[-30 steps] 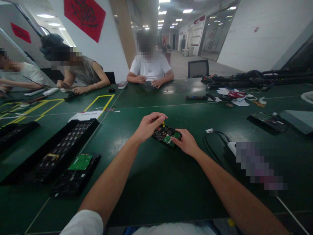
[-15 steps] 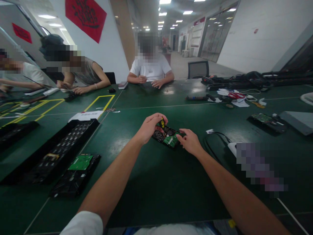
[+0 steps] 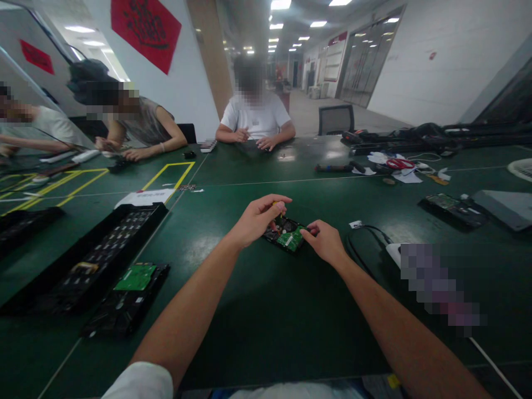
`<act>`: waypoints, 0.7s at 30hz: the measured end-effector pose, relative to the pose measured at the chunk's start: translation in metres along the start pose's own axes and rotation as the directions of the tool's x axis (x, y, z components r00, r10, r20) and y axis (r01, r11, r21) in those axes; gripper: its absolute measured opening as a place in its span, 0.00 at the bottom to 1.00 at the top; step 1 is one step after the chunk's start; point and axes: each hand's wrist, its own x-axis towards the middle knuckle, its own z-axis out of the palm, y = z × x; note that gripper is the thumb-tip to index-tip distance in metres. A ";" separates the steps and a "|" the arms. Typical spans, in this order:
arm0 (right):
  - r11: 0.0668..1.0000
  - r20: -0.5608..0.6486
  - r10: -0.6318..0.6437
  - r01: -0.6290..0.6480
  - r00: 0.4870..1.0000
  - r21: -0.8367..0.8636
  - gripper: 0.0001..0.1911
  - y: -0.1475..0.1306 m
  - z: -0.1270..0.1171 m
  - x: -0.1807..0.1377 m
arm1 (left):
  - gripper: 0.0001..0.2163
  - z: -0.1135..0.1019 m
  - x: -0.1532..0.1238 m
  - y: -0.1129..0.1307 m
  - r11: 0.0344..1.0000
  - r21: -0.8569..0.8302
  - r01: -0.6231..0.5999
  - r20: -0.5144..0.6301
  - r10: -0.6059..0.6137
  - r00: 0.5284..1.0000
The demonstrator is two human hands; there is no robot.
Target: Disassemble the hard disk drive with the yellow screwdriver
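A hard drive (image 3: 290, 238) with a green circuit board lies on the table before me, its black metal side edged round the board. My left hand (image 3: 261, 216) is closed over its far left part, thumb and fingers pinching a small yellow-and-black screwdriver (image 3: 277, 208) that stands roughly upright; its tip is hidden by the fingers. At the drive's right edge, my right hand (image 3: 322, 238) grips the side between thumb and forefinger.
To the left lie another drive in a black caddy (image 3: 128, 299) and a long black tray (image 3: 95, 260). At right are a cable (image 3: 361, 255), a third drive (image 3: 451, 209) and a grey box (image 3: 507, 208). A co-worker (image 3: 255, 119) sits opposite; others sit at left.
My left hand's fingers have shifted and stretched over the screwdriver, covering more of its handle. My right forefinger has drawn in against the drive's edge. The drive stays in place.
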 end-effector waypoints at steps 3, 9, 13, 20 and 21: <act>0.999 0.011 0.011 -0.012 1.000 0.038 0.14 -0.001 -0.001 -0.001 | 0.15 0.003 0.000 0.001 0.980 -0.194 0.052 0.016 -0.050 0.999; 0.998 0.048 0.022 -0.024 0.999 0.055 0.13 0.001 -0.003 0.000 | 0.10 0.003 -0.001 0.003 0.945 -0.313 0.097 0.036 -0.090 0.995; 0.997 0.043 0.020 -0.023 0.999 0.068 0.13 0.002 0.000 0.001 | 0.10 0.001 -0.001 0.005 0.964 -0.249 0.092 0.017 -0.091 0.996; 0.996 0.064 0.018 -0.024 0.998 0.082 0.13 0.002 -0.002 0.001 | 0.10 0.001 0.002 0.002 0.936 -0.339 0.095 0.022 -0.093 0.995; 0.996 0.069 0.018 -0.023 0.997 0.081 0.13 0.001 -0.002 0.001 | 0.10 0.001 0.002 0.001 0.934 -0.347 0.090 0.019 -0.089 0.996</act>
